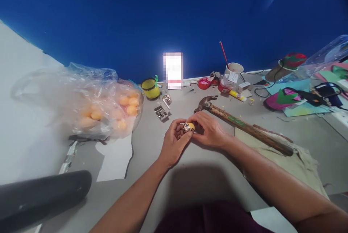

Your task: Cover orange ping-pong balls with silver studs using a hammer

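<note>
Being clasped in the left grip (174,142), with the right grip (208,128) closed against it, a round yellow ball (190,127) studded with shiny metal is held above the counter (146,146). Close beyond the right grip, the way is crossed by a claw hammer (244,124), its worn wooden handle laid partly over a beige cloth (301,160). Ahead and left of both, silvery pieces (161,112) are contained in a small open box (164,118); farther left, orange balls (132,110) are enclosed in a crinkled, clear plastic bag (94,75). Farther beyond the right grip, a red pencil (224,55) is leaned in a white cup (238,69).
</note>
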Demonstrator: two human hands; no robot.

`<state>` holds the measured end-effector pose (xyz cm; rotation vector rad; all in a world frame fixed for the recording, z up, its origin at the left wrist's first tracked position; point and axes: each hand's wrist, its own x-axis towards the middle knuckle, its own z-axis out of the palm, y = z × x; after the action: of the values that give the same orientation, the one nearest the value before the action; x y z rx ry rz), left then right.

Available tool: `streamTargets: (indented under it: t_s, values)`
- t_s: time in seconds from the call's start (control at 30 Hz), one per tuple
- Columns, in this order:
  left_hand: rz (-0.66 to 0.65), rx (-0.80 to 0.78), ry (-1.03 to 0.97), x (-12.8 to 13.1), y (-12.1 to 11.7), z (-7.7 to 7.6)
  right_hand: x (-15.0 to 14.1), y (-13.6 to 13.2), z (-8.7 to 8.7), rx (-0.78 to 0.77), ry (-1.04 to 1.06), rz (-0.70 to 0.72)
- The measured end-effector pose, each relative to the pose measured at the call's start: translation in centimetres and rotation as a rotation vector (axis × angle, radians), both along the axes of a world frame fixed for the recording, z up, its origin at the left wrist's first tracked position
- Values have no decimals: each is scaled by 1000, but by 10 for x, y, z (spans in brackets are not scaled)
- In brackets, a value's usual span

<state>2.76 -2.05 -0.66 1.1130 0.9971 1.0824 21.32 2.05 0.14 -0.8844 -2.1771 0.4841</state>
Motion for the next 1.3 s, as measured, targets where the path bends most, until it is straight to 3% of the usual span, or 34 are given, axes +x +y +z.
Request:
streamTargets:
  t_s: [0.17,0.93,1.3]
  values:
    - [42,1,44,1,-4,0,0,-2,1,-8,-18,6]
    - [-91,-64,-76,-18,-1,5,-11,-8,-1,-209,26,67]
    - [-59,-13,6,-15,4,10,-13,-8,-2,-142,-22,35]
